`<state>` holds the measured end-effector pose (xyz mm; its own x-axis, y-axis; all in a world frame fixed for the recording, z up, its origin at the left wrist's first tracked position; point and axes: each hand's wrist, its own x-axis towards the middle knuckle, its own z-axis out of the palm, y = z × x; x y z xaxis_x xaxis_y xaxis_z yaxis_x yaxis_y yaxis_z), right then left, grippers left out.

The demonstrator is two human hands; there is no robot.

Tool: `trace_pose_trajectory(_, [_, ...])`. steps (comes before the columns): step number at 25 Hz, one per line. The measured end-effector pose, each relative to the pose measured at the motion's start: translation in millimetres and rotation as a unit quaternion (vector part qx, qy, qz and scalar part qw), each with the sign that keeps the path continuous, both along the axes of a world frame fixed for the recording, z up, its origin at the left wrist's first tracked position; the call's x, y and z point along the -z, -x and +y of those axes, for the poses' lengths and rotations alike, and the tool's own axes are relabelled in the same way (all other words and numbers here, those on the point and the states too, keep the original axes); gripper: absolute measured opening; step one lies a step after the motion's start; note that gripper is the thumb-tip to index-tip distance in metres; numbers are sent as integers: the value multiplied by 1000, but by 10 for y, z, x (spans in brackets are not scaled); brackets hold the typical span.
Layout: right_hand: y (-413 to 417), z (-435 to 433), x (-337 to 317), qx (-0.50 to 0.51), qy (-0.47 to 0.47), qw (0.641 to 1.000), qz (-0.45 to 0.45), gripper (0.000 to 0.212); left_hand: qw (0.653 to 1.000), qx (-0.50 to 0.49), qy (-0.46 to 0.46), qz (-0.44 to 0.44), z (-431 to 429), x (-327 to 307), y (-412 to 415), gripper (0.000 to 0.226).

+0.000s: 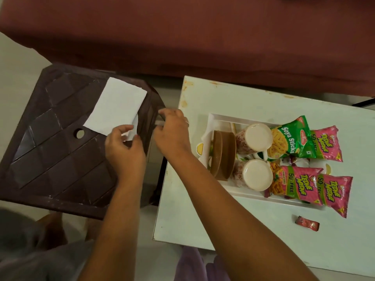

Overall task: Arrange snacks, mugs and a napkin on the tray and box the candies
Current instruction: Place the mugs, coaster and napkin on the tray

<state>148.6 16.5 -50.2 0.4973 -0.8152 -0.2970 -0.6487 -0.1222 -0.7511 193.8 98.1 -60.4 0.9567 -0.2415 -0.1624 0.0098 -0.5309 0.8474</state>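
Note:
A white napkin lies folded on a dark brown plastic stool. My left hand pinches the napkin's near corner. My right hand hovers at the stool's right edge with curled fingers; whether it holds anything I cannot tell. On the white table, a white tray holds two overturned mugs, brown coasters, a green Soya Sticks packet and pink snack packets. One red candy lies on the table near the tray.
The white table stands right of the stool with a narrow gap between them. A maroon sofa runs along the far side. My knees and clothing show at the bottom edge.

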Motion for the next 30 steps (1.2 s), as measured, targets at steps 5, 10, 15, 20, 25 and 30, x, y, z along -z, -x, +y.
trace_pose_trajectory(5, [-389,28,74,-43,-42,998,-20,49,988,37,-130,-76,-28,107,-498,36])
trace_pose_trajectory(10, [-570,62,123,-77,-48,996,-4,51,953,106,-282,-42,-220,221,-834,57])
trace_pose_trajectory(15, [-633,-10,193,-13,-54,998,-17,45,943,108,-312,-32,-298,205,-996,69])
trace_pose_trajectory(20, [-677,0,238,13,-41,999,-23,47,944,78,-321,-5,-362,129,-930,75])
trace_pose_trajectory(25, [-696,-30,268,26,-40,999,-22,53,973,51,-224,-11,-339,124,-748,55])
trace_pose_trajectory(30, [-622,-100,191,109,-140,980,-92,63,991,32,-128,30,-277,43,-670,25])
